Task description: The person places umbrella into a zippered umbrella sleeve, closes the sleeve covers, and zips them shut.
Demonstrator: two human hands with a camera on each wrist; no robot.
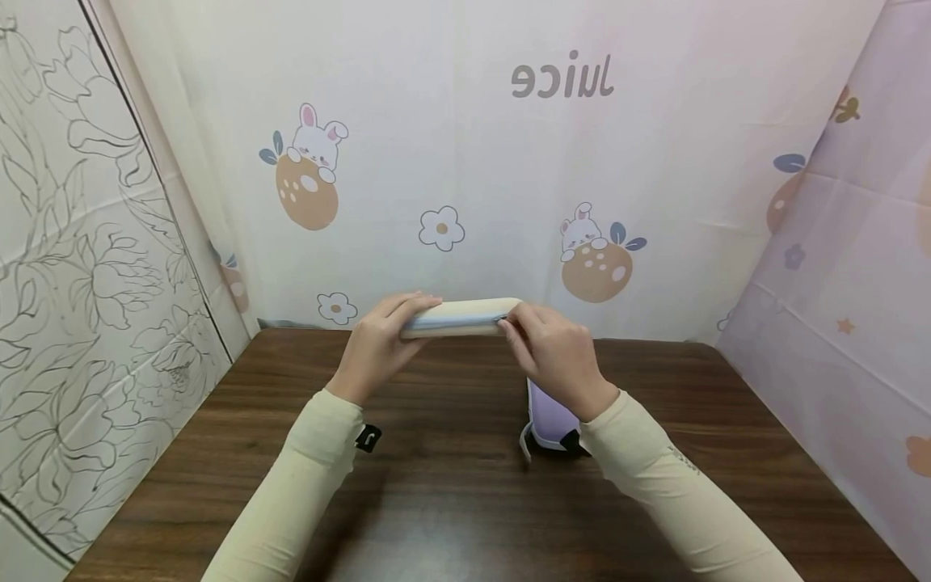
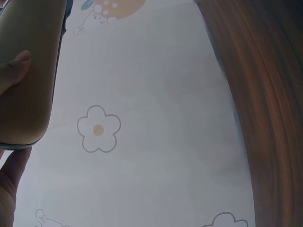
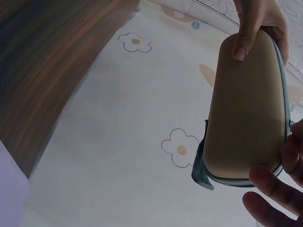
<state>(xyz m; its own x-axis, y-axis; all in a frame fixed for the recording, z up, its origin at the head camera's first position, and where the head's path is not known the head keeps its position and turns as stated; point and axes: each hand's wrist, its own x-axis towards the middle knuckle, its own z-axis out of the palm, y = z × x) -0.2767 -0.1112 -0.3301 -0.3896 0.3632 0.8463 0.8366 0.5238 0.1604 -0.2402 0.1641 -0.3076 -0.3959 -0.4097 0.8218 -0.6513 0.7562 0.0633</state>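
Note:
A cream zippered hard case point(image 1: 465, 310) with a blue-grey zipper band is held up above the far edge of the table. My left hand point(image 1: 380, 338) grips its left end; in the left wrist view the thumb point(image 2: 16, 71) lies on the broad cream face. At the other end my right hand point(image 1: 558, 349) pinches a small dark zipper pull between thumb and index finger. The right wrist view shows the case point(image 3: 246, 109) with its zipper closed along the visible edge and a dark strap loop point(image 3: 201, 172) on one side.
A lilac case point(image 1: 551, 414) with pale trim and a strap lies on the dark wooden table point(image 1: 436, 485), partly behind the right forearm. A printed curtain point(image 1: 494, 162) hangs behind the table, with more patterned fabric at both sides.

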